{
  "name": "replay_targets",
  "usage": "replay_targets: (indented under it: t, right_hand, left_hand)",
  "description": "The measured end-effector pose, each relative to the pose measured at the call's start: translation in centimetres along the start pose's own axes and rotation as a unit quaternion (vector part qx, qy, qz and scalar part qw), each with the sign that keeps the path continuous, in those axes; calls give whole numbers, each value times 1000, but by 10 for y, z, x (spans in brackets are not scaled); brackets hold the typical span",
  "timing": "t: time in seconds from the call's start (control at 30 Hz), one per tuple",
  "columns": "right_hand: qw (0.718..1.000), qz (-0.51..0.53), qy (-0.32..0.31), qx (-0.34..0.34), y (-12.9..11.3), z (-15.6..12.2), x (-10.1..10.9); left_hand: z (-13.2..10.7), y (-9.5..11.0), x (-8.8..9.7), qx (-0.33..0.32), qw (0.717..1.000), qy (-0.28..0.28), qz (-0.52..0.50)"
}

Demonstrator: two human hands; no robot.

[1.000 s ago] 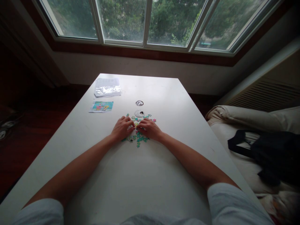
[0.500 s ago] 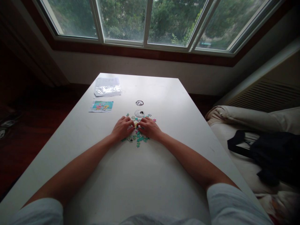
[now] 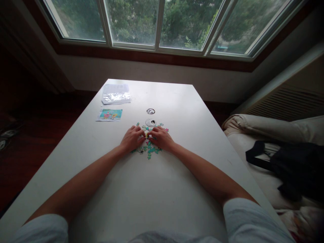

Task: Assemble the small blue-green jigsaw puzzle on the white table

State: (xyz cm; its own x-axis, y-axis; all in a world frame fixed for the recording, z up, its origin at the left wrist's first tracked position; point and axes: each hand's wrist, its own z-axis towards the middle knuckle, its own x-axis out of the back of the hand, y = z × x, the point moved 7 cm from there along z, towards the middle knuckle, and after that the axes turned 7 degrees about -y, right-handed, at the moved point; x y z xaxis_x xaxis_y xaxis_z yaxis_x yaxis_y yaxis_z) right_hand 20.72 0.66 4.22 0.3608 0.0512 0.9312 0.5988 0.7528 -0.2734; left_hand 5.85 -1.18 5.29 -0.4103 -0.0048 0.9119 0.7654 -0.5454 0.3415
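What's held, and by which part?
Seemingly a yellow puzzle piece, at fingertips of left hand and right hand; gripped part too small to tell.

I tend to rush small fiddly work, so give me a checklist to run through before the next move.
1. Both hands at the pieces: ok; left hand and right hand nearly meet over the puzzle pieces.
2. Firm hold on the yellow bit between the fingertips: cannot tell; too small.
3. All pieces visible: not ok; the hands cover some.
4. Picture card uncovered: ok; it lies left of the hands.
5. Plastic sleeve away from the pieces: ok; it lies beyond the card.
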Motion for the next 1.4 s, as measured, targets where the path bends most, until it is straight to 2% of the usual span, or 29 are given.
replay_targets:
  t: [0.67,0.87,1.0,1.07,1.1,1.2,1.27,1.33,1.4]
  right_hand:
    - [1000,17,-17,-14,2,2,2]
    - [995,73,27,-55,30,1,19]
    - [991,100,23,-91,49,0,35]
    - [989,110,-6,-99,50,-1,42]
    - [988,114,-39,-96,47,-2,43]
    - [975,113,-183,-60,29,-8,38]
    - [961,107,-250,-44,16,-13,34]
    - [955,96,-276,-48,9,-16,33]
    - [956,83,-277,-55,4,-17,32]
  left_hand:
    - [0,1,0,-2,1000,4,10]
    - [-3,1,3,-13,1000,-7,0]
    - [-5,2,4,-21,1000,-11,-2]
    - [-5,5,4,-31,999,-9,-3]
    - [-5,7,4,-39,999,-9,-3]
    - [-6,16,1,-72,997,-25,-4]
    - [-7,22,-2,-98,994,-47,-6]
    - [-8,27,-3,-116,991,-67,-11]
    - [-8,29,-3,-125,989,-79,-17]
